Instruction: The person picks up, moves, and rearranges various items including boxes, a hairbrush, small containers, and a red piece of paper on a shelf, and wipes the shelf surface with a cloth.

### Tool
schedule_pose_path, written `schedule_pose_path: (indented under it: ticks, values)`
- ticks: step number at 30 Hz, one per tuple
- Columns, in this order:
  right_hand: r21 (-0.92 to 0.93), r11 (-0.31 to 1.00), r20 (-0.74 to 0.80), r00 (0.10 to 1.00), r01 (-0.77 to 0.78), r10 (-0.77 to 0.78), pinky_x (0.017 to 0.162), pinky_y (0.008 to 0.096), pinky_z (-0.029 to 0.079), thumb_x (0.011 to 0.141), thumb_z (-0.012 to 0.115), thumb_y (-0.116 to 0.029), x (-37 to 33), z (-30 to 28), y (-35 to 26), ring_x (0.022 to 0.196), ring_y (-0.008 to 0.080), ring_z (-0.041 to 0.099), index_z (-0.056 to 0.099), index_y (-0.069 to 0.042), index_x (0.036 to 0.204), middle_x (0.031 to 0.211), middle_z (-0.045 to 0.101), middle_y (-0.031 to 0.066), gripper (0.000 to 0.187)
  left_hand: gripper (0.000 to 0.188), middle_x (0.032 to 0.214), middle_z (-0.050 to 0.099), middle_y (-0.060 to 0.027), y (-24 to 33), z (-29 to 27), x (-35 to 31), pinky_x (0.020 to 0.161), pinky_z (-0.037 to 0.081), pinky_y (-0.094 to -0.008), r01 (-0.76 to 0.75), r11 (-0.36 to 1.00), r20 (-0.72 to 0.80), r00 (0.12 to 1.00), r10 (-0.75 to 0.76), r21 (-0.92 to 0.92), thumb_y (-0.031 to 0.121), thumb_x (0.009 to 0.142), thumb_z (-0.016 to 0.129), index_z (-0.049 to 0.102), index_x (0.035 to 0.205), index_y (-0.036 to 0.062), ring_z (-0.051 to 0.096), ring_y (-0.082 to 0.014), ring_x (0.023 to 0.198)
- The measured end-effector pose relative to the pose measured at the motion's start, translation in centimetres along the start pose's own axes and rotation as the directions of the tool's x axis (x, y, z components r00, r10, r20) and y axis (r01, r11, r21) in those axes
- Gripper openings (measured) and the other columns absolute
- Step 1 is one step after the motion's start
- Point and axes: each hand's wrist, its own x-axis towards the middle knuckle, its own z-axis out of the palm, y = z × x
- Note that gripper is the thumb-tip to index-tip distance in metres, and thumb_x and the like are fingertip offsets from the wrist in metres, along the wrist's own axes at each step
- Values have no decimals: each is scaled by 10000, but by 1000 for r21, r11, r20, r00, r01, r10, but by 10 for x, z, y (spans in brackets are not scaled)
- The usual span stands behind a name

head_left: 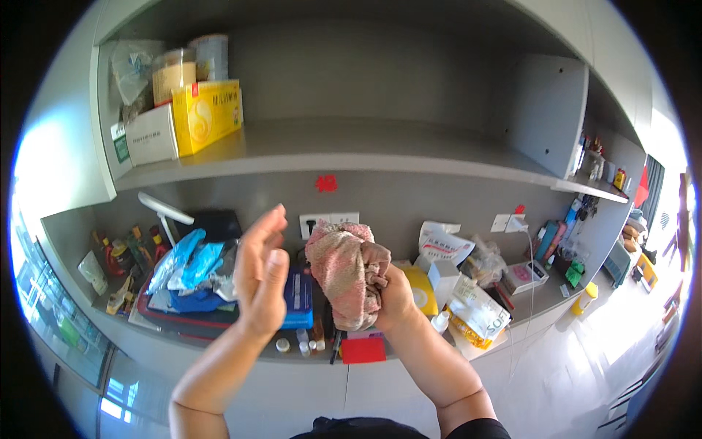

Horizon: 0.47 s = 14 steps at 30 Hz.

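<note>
Cloth (345,272), pink, bunched, long axis approx. vertical, gripped in clenched right hand (391,293); left hand (261,274), flat w/ fingers released, stands just left of cloth, not touching.

The pink cloth (345,272) covers most of the right hand (395,300), hiding its fingers. The left hand (261,274) blocks part of the blue box (299,298) behind it. At three o'clock, the items on the far shelf (596,189) are too small to identify.
</note>
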Motion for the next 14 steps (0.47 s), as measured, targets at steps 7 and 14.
schedule_pose_path:
  ticks: [7, 14]
  values:
    - [300, 940, 200, 974, -165, 107, 970, 421, 441, 980, 402, -384, -24, -65, 37, 1084, 252, 571, 514, -36, 1218, 1170, 594, 127, 436, 566, 1318, 491, -63, -40, 32, -90, 1042, 349, -392, 701, 122, 470, 585, -661, -702, 411, 938, 513, 359, 1386, 101, 471, -217, 1217]
    - [-215, 976, -379, 924, -44, -42, 1038, 382, 368, 995, 371, -425, -84, -79, 40, 1211, 211, 480, 370, -57, 1362, 1320, 490, 86, 520, 471, 1278, 519, -104, -73, 66, -152, 1015, 408, -368, 723, 218, 291, 508, -811, -655, 145, 932, 530, 373, 1373, 90, 509, -221, 1187]
